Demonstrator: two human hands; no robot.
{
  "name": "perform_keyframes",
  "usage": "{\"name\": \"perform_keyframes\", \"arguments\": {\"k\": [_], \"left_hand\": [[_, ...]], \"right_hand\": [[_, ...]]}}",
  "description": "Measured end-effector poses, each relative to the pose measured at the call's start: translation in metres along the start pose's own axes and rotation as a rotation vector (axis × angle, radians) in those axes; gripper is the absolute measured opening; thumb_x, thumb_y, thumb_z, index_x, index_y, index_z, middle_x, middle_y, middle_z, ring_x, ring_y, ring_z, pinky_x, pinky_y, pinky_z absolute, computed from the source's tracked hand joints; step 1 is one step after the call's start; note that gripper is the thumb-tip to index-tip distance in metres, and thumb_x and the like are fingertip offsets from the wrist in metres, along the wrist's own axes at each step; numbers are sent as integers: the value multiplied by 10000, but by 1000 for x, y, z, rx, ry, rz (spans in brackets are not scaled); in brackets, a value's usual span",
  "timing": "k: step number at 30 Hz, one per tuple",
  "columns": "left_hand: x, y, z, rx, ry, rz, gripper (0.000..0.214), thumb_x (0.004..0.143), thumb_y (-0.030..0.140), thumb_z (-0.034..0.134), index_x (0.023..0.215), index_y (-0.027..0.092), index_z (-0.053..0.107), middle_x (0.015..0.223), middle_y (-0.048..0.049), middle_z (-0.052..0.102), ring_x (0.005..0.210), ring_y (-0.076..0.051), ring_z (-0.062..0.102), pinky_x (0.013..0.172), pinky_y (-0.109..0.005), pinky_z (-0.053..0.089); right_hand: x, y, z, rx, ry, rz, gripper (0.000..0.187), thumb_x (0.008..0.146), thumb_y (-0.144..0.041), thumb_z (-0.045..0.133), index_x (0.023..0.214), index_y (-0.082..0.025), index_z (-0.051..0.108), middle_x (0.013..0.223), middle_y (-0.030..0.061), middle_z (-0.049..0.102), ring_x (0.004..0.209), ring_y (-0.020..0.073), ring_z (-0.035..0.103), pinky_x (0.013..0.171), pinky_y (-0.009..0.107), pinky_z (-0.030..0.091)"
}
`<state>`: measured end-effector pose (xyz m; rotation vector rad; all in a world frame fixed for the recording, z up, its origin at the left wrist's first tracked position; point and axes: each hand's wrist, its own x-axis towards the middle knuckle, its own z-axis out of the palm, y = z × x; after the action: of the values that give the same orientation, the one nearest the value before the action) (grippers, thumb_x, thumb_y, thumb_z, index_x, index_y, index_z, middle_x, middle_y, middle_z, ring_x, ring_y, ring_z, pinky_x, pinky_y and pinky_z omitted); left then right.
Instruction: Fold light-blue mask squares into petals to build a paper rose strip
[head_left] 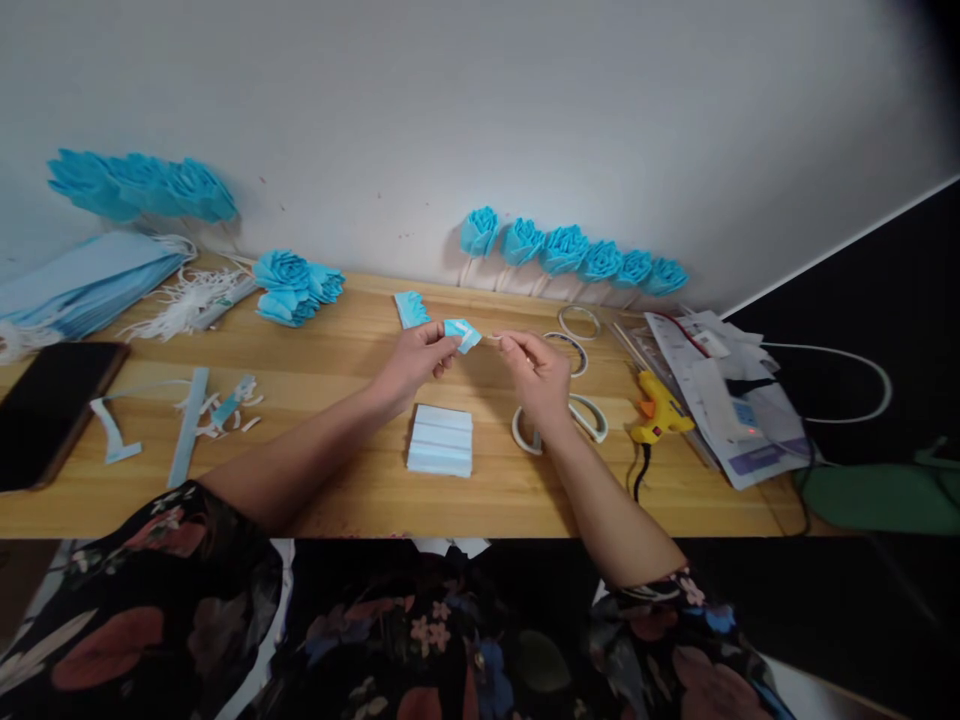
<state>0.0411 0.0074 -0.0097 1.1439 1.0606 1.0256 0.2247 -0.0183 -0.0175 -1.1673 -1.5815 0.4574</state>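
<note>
Over the middle of the table, my left hand (416, 365) pinches a small folded blue piece of mask fabric (463, 337) with a pale strip across it. My right hand (536, 370) is closed, thumb against fingers, on a thin pale stick (491, 337) whose left end meets the folded piece. Just behind my left hand lies a stack of blue cut petals (410, 308) with a jagged edge. A pile of pale blue fabric squares (440, 440) sits in front. Beneath my right wrist are scissors (589, 418), partly covered by it.
Blue fabric flowers on sticks (566, 250) lean against the wall; more flowers (292, 287) lie left. Face masks (90, 280), a phone (56, 415) and fabric scraps (225, 408) occupy the left. Tape rolls (579, 322), a yellow glue gun (660, 408) and papers (720, 430) are right.
</note>
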Motion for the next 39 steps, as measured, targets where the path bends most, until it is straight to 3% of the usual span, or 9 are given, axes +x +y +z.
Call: {"name": "perform_keyframes", "arguments": {"k": [5,12,21,39], "left_hand": [[-4,-2,2,6,-4,25,200,803,234,652,644,178,543,578,27,523,511,-79,446,523,-234,343],[-8,2,5,-16,1,-3,210,806,182,640,624,177,536,562,27,531,495,-73,439,524,-239,334],[-10,6,8,-48,-1,-22,217,827,136,623,626,165,548,563,26,530,497,-65,432,522,-230,338],[-11,8,8,-76,-11,-54,229,843,132,632,629,167,559,567,19,558,485,-67,451,525,-236,347]], "right_hand": [[-2,-5,0,-231,76,-260,186,950,-312,586,906,-262,760,848,38,753,812,201,661,788,370,500],[-2,-4,-2,-407,47,-408,181,950,-268,582,947,-276,763,823,40,737,779,201,653,752,376,489],[-2,-4,0,-452,33,-495,169,947,-237,591,941,-246,760,802,53,721,753,195,621,704,355,469],[-2,-3,4,-504,8,-480,186,944,-230,585,898,-255,764,809,47,738,767,198,637,716,358,491]]}}
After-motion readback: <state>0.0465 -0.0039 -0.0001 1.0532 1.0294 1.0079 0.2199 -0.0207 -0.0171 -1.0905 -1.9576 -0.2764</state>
